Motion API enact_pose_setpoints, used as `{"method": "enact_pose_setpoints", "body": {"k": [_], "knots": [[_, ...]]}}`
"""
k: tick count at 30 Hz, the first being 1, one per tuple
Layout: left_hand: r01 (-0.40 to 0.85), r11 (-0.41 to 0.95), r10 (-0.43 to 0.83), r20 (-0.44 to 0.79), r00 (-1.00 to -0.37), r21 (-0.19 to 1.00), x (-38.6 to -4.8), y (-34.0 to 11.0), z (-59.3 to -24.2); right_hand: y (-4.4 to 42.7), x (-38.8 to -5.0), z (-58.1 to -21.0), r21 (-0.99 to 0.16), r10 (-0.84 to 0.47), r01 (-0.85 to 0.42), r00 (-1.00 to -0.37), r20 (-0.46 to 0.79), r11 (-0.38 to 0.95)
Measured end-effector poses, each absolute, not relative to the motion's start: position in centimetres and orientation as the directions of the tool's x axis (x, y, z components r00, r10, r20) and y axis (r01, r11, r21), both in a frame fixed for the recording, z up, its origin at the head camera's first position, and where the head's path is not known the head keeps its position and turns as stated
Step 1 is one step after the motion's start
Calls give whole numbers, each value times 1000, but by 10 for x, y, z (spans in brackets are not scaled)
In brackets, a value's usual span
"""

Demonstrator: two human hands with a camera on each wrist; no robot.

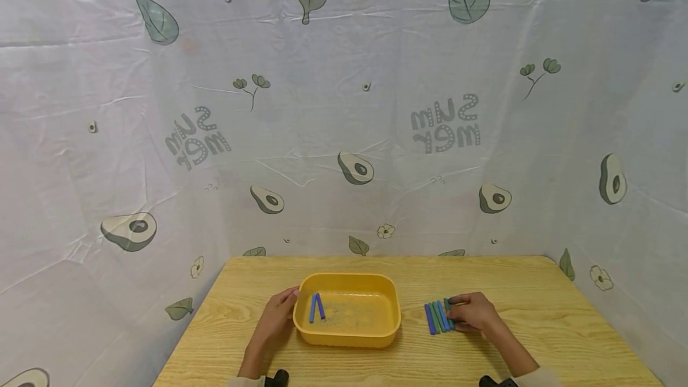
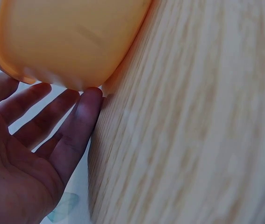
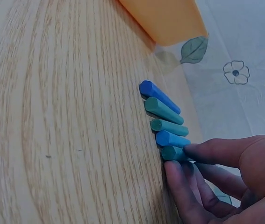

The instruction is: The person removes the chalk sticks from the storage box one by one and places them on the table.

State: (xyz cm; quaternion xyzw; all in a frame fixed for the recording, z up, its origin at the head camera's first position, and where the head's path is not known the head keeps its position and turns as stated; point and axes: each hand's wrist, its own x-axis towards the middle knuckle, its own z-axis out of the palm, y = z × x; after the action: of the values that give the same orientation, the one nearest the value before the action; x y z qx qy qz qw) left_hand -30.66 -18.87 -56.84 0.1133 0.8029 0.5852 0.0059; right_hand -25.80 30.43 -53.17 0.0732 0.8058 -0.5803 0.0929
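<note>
A yellow plastic tray (image 1: 349, 339) sits on the table, with a blue chalk stick (image 1: 312, 309) and a violet-blue chalk stick (image 1: 321, 306) lying at its left side. My left hand (image 1: 276, 316) touches the tray's left end; in the left wrist view its fairly straight fingers (image 2: 83, 112) rest against the outer wall. Right of the tray lies a row of several chalk sticks: violet-blue (image 3: 160, 96), two green (image 3: 165, 110) and light blue (image 3: 172, 139). At the row's right end, my right hand (image 1: 475, 310) pinches a dark teal chalk stick (image 3: 172, 153) between thumb and fingers.
The light wood table (image 1: 344, 369) carries the tray and chalk. Powdery specks cover the tray's floor. A pale curtain (image 1: 322, 124) printed with avocados and leaves hangs behind the table and along both sides.
</note>
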Motion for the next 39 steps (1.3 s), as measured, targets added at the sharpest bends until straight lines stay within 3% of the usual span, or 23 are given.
{"method": "enact_pose_setpoints", "body": {"k": [12,25,39], "knots": [[183,258,204,132,-970,949,-308,-189,-570,301,-257,-535,-895,51,210,-977,-207,393],[176,267,204,122,-971,947,-311,-190,-570,303,-260,-530,-884,52,265,-963,-266,384],[195,310,187,141,-972,931,-311,-190,-572,302,-259,-528,-885,69,238,-971,-230,399]]}}
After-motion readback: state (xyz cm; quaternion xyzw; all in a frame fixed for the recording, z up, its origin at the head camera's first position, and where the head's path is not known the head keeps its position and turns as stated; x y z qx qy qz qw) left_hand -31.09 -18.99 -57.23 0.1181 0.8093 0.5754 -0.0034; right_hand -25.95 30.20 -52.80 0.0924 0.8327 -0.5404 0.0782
